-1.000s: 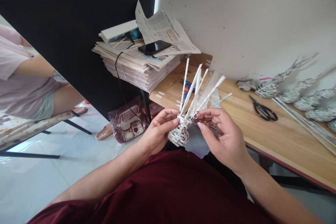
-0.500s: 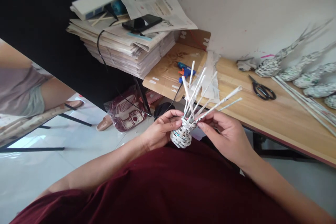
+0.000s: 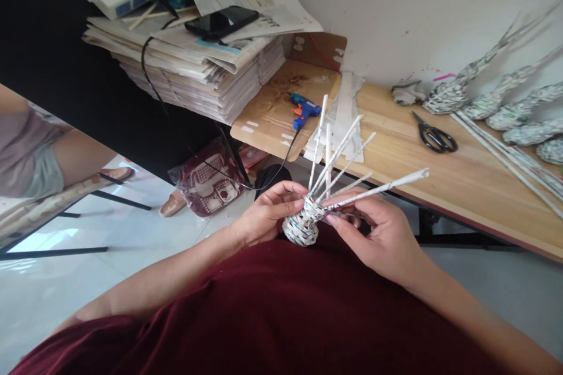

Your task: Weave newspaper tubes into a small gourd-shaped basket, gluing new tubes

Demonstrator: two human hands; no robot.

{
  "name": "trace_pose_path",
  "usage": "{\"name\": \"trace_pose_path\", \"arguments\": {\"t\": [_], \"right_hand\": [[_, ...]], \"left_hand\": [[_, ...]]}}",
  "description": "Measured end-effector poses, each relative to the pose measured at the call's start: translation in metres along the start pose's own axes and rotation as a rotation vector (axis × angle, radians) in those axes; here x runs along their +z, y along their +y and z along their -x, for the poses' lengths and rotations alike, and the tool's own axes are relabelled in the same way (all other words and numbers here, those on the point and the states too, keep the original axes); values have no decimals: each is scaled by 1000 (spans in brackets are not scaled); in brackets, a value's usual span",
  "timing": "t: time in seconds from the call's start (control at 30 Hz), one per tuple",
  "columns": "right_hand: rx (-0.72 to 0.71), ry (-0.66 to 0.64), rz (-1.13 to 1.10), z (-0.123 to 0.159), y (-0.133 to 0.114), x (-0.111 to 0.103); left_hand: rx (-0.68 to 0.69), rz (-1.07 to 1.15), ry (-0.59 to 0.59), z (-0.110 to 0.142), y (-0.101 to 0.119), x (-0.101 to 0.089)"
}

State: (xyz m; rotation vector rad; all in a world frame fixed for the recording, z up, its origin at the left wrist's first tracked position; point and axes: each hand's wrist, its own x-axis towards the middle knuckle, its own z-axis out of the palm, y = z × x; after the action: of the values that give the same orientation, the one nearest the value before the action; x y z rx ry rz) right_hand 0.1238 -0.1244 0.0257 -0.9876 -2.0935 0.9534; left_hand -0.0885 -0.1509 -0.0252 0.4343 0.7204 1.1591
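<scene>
A small gourd-shaped weave of rolled newspaper [image 3: 301, 228] is held close to my dark red shirt, tilted a little. My left hand [image 3: 272, 211] is closed around its narrow neck, thumb in front. Several paper tubes [image 3: 338, 155] fan upward and outward from its top. At the neck's right side, my right hand [image 3: 373, 225] pinches a paper tube [image 3: 387, 184] that points out to the right. The tips of some right fingers are hidden behind the tube and the weave.
On the wooden table [image 3: 387, 129] lie black scissors [image 3: 434, 133], loose paper tubes [image 3: 505, 155] and several woven pieces [image 3: 448, 91]. A blue glue gun [image 3: 303, 110] rests on cardboard. A phone [image 3: 222, 21] tops the newspaper stack [image 3: 197, 79]. A person's leg [image 3: 88, 155] shows at left.
My right hand has shifted a little lower, and the tube by it now points flatter to the right. The upright tubes have spread apart. The view has shifted slightly.
</scene>
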Motion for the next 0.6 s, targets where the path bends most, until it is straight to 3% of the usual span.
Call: {"name": "trace_pose_path", "arguments": {"t": [0.6], "right_hand": [[-32,84,-34,-2,11,10]], "left_hand": [[120,-51,-43,-3,0,-2]]}}
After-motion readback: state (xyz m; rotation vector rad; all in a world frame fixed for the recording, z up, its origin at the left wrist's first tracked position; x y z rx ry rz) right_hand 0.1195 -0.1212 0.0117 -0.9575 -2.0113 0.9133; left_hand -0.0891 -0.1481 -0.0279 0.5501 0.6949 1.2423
